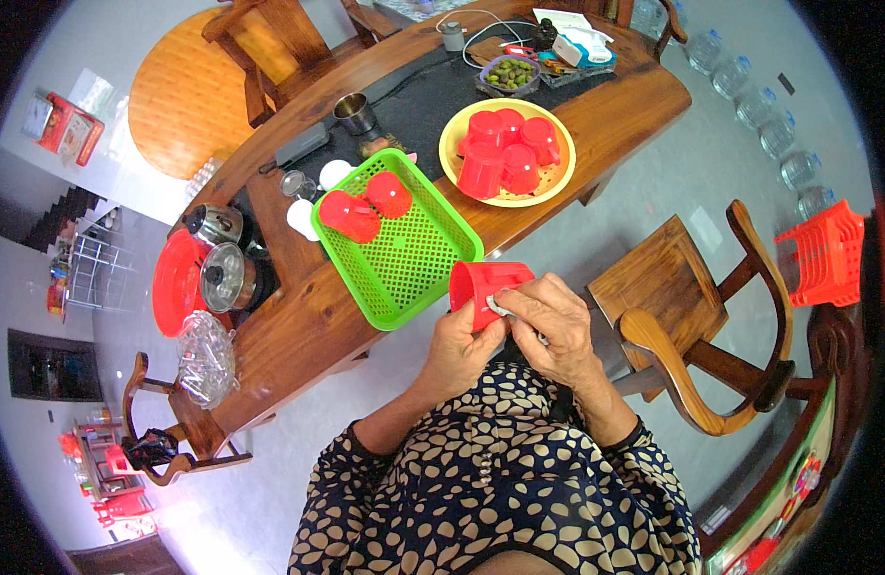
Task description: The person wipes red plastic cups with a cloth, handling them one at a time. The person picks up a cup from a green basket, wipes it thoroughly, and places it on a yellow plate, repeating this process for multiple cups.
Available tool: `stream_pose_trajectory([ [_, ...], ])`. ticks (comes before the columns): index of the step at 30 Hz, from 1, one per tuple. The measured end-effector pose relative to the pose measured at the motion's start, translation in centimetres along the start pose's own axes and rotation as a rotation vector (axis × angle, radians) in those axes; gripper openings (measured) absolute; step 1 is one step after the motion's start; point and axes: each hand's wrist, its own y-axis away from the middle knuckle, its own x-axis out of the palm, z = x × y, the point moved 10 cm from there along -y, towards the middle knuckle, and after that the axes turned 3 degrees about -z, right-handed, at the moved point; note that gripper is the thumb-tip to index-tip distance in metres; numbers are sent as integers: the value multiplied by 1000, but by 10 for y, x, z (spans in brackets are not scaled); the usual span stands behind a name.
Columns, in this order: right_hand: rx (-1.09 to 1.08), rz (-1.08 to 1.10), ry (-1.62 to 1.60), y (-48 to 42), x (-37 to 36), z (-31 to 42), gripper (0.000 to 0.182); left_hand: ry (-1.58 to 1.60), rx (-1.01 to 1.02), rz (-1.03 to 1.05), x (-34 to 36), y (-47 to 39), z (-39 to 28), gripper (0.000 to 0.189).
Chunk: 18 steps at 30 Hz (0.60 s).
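Note:
A red plastic cup [494, 277] is held on its side in front of my body, just off the table's edge. My left hand [460, 352] grips it from the left, with the thumb at its side. In my right hand [557, 327] a small whitish cloth or wipe [498, 306] is pinched against the cup. To the left, a green plastic basket [442, 287] holds a few red cups [389, 195] at its far end. Beyond, a yellow colander-like bowl [507, 202] carries several upturned red cups [519, 167].
The long wooden table [306, 345] bears a red basin [173, 287], a glass-lidded pot [227, 277], a metal cup [354, 113] and a bowl of green fruit [511, 74]. A wooden armchair [665, 287] stands at right. Several water bottles [777, 135] line the floor.

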Motion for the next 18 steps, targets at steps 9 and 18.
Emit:
stream_pose_trajectory([
  [9,-77,-146,244,2,0,19,40,-245,29,-22,2,-3,-16,28],
  [18,-41,-58,164,5,1,9,33,60,17,20,5,-4,3,25],
])
